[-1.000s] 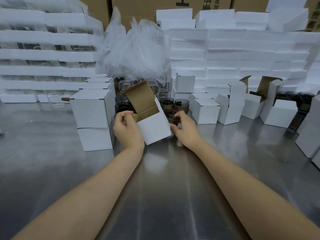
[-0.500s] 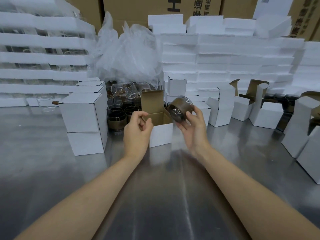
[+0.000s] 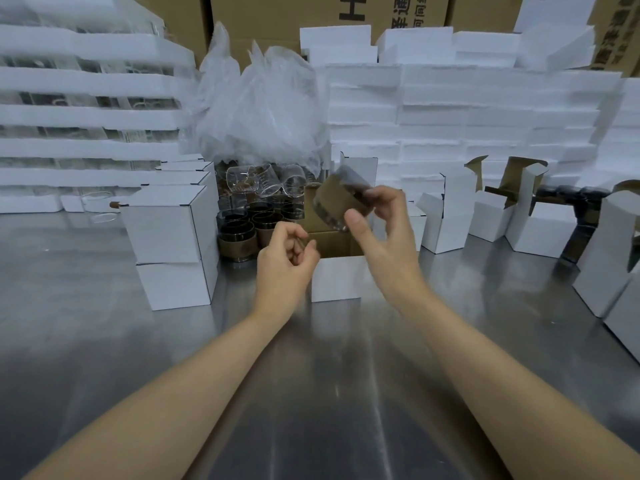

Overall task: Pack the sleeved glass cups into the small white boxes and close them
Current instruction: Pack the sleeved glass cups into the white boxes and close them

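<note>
On reflective steel table [image 3: 86,358], white boxes [image 3: 166,230]; behind, foam slabs [image 3: 450,109], brown cartons [image 3: 277,15].

Brushed reflective steel table [image 3: 104,341], matt white cardboard box [image 3: 337,278], brown paper-sleeved glass cup [image 3: 341,199], crinkled clear plastic bag [image 3: 263,109]

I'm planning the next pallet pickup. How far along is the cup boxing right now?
Done: closed boxes are stacked at left. In hand: the right hand holds a sleeved cup over the open box, whose edge the left hand holds; the cup isn't in yet. Left: other cups wait behind, and unclosed boxes stand at right.
</note>
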A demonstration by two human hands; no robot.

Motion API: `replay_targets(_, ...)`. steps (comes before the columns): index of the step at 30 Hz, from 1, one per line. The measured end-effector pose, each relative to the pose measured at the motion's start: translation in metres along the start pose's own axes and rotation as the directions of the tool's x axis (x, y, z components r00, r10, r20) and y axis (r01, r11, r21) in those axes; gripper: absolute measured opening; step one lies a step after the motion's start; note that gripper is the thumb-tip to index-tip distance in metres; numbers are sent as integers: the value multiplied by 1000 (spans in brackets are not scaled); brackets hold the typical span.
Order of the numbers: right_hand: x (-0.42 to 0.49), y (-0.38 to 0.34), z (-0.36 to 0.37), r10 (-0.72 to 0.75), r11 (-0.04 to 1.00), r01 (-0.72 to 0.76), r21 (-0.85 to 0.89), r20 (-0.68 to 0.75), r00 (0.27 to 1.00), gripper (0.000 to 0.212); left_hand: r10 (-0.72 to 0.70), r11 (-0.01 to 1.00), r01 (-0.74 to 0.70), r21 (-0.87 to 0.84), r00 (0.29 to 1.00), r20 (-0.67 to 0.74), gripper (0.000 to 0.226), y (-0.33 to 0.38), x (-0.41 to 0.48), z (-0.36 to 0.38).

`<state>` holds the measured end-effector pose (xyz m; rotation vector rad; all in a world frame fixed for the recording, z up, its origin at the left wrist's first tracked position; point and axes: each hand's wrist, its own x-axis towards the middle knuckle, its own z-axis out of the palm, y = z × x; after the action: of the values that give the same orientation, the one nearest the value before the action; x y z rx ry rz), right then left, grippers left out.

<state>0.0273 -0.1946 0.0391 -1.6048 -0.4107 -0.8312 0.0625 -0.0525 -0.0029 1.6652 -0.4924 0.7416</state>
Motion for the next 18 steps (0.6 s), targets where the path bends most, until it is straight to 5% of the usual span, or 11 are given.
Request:
replay_targets(6, -6, 24, -9, 87, 878, 6, -479, 173, 981, 34, -30, 1000, 29, -12, 998, -50, 31, 3, -1, -2)
replay_targets(12, -1, 30, -13, 91, 902, 82, -423, 374, 923, 29, -20, 1000, 21, 10, 999, -42, 21, 5, -1, -2)
replay_targets(18, 0, 37, -14, 28, 890, 173, -421, 431, 902, 25, -8, 1000, 9, 28, 999, -39, 20, 6, 0, -1)
